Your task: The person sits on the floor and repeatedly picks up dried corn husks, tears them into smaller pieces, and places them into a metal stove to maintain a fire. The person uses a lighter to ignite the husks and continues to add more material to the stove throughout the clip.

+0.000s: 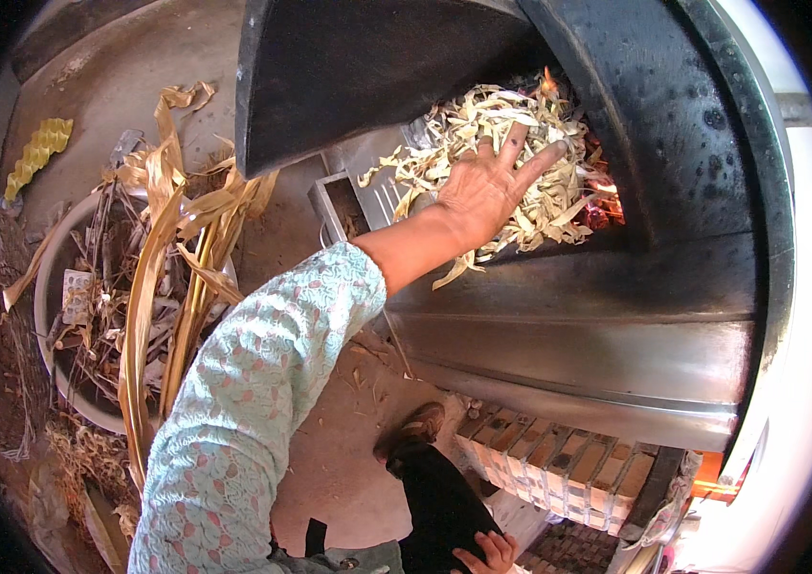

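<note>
My left hand (pixel 492 182) reaches out with its fingers spread, lying on a heap of dry, pale corn husks or leaves (pixel 545 206) at the mouth of a dark metal stove (pixel 559 340). A small flame (pixel 548 82) rises behind the heap, and glowing embers (pixel 602 203) show along its right side. The black stove door (pixel 367 72) stands swung out to the left. Low in the view, my right hand (pixel 490 555) rests on my black trouser leg, fingers slightly apart and holding nothing visible.
A pale round tub (pixel 61 378) at left holds twigs, scraps and long dry corn leaves (pixel 152 335). A metal tray (pixel 339 206) sits below the door. Brickwork (pixel 559 459) stands at lower right. A yellow wavy piece (pixel 39 153) lies at far left.
</note>
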`<state>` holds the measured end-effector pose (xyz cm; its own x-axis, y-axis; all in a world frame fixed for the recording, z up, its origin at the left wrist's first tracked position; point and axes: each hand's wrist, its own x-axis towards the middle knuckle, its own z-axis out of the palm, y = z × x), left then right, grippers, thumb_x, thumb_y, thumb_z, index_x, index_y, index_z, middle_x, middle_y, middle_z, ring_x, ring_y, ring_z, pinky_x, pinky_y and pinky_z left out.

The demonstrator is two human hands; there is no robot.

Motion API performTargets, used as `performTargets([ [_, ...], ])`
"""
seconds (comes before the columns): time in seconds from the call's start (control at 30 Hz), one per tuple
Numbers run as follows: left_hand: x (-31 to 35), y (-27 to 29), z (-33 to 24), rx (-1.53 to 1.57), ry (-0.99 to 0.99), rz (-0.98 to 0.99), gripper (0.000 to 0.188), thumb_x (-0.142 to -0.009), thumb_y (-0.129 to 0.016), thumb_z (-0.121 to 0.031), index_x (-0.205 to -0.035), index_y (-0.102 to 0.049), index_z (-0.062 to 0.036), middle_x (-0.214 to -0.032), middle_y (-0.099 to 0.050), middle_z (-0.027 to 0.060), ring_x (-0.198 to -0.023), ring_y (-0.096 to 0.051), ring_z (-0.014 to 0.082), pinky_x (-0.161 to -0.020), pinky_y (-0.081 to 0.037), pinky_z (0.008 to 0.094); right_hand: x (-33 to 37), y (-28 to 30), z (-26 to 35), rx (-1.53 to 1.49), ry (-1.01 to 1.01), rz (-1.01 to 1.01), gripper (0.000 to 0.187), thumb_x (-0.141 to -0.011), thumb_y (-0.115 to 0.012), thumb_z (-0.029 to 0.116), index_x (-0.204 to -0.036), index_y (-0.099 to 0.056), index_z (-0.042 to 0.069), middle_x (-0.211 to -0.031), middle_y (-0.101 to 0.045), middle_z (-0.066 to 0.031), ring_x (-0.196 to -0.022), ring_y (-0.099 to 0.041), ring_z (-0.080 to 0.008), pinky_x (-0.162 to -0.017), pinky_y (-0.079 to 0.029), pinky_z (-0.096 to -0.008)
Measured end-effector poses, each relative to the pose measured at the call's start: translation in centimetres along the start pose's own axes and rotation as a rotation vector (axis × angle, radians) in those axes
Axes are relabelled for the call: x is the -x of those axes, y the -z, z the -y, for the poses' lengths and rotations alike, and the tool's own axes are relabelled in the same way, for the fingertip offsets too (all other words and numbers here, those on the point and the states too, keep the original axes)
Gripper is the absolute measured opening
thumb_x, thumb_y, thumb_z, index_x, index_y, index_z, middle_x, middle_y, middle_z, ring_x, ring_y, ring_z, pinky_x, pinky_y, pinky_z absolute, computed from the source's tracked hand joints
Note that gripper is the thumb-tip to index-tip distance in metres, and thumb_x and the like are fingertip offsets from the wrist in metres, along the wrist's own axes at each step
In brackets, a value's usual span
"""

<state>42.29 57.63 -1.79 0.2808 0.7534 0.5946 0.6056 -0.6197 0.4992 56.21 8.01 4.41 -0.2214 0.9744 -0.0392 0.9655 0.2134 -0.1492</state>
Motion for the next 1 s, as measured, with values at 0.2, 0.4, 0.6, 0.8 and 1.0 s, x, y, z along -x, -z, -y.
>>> performTargets([
  [0.2, -0.8, -0.3, -0.6, 0.035, 0.056, 0.018, 0.083, -0.070, -0.053, 0.007, -0.140, -0.020, -0.0249, -0.133, -0.031, 0.0252, -0.095, -0.055, 0.0393, -0.066, -0.055, 0.0426, 0.2, -0.2, -0.2, -0.008, 0.008, -0.006, 0.036, -0.084, -0.049, 0.041, -0.100, -0.066, 0.012, -0.122, -0.051, -0.0168, -0.111, -0.046, -0.0366, -0.091, -0.036, -0.0507],
  [0.4, -1.6, -1.3, -0.8, 0.057, 0.103, 0.008, 0.079, -0.073, -0.052, 0.005, -0.139, -0.023, -0.0266, -0.135, -0.028, 0.0245, -0.098, -0.054, 0.0406, -0.067, -0.055, 0.0425, 0.2, -0.1, -0.2, 0.008, 0.014, -0.015, 0.036, -0.084, -0.050, 0.040, -0.098, -0.067, 0.012, -0.122, -0.051, -0.0170, -0.110, -0.046, -0.0368, -0.091, -0.036, -0.0509],
  [0.6, -2.1, -1.9, -0.7, 0.091, 0.107, -0.016, 0.080, -0.071, -0.052, 0.008, -0.137, -0.024, -0.0256, -0.135, -0.026, 0.0260, -0.099, -0.053, 0.0422, -0.070, -0.055, 0.0429, 0.1, 0.0, -0.1, 0.006, 0.010, -0.016, 0.036, -0.083, -0.050, 0.040, -0.098, -0.067, 0.012, -0.122, -0.051, -0.0167, -0.110, -0.046, -0.0369, -0.090, -0.036, -0.0507],
  [0.8, -2.6, -1.6, -0.6, 0.092, 0.104, 0.050, 0.080, -0.070, -0.052, 0.010, -0.137, -0.024, -0.0241, -0.136, -0.024, 0.0277, -0.101, -0.052, 0.0427, -0.071, -0.055, 0.0425, 0.2, 0.0, -0.2, 0.012, 0.006, -0.007, 0.036, -0.083, -0.050, 0.040, -0.098, -0.067, 0.012, -0.121, -0.052, -0.0168, -0.109, -0.046, -0.0368, -0.090, -0.036, -0.0505],
  [1.0, -3.3, -2.3, -0.7, 0.053, 0.100, 0.068, 0.078, -0.071, -0.052, 0.009, -0.137, -0.025, -0.0228, -0.135, -0.024, 0.0293, -0.102, -0.052, 0.0420, -0.071, -0.056, 0.0420, 0.4, -0.3, -0.2, 0.010, -0.002, -0.020, 0.035, -0.083, -0.051, 0.040, -0.098, -0.067, 0.012, -0.120, -0.052, -0.0170, -0.108, -0.047, -0.0365, -0.090, -0.036, -0.0507],
])
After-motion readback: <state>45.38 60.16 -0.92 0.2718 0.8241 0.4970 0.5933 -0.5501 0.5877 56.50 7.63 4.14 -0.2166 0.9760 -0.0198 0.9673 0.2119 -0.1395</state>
